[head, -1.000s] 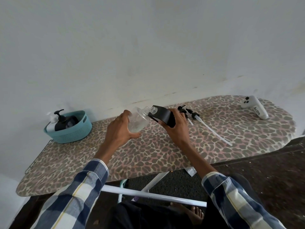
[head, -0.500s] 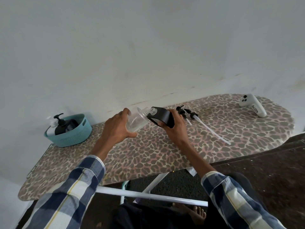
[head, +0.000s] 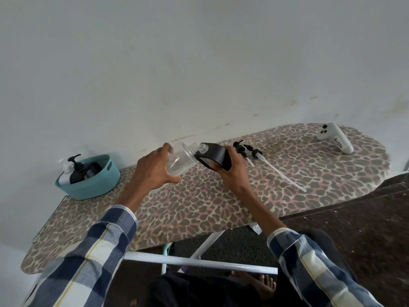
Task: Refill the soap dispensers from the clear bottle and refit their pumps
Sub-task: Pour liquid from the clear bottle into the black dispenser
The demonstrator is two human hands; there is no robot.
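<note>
Clear bottle [head: 180, 161] glossy plastic; black dispenser [head: 215, 155] matt, probably plastic; ironing board [head: 287, 173] cloth-covered; basket [head: 93, 182] perforated plastic.

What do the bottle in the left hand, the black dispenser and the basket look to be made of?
Bottle: clear plastic, probably; the board's pattern shows through and the neck is threaded. Black dispenser: opaque with a smooth, slightly glossy finish, likely plastic, though coated glass cannot be ruled out. Basket: teal moulded plastic, matte, with a perforated wall and a cut-out handle.
</note>
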